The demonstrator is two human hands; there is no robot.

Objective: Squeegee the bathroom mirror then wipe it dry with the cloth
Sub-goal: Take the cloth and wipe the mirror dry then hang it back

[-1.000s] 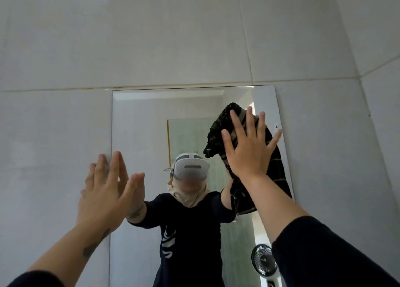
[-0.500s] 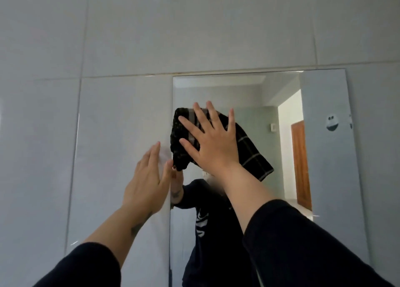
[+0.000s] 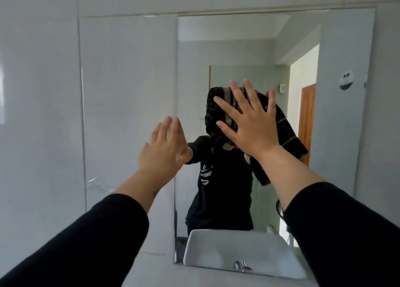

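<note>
The rectangular mirror hangs on a grey tiled wall. My right hand presses a dark plaid cloth flat against the glass, left of the mirror's middle, fingers spread wide over it. The cloth's lower end hangs down past my wrist. My left hand rests flat and open at the mirror's left edge, holding nothing. No squeegee is in view. My own dark-sleeved reflection stands behind the cloth.
Grey tiled wall surrounds the mirror. The mirror's bottom reflects a white basin with a chrome tap. A round white item and a wooden door show in the reflection at right.
My right hand swept the cloth from the mirror's upper right to its upper left, then down toward the middle. My left hand stayed at the left edge. The view tilted down.
</note>
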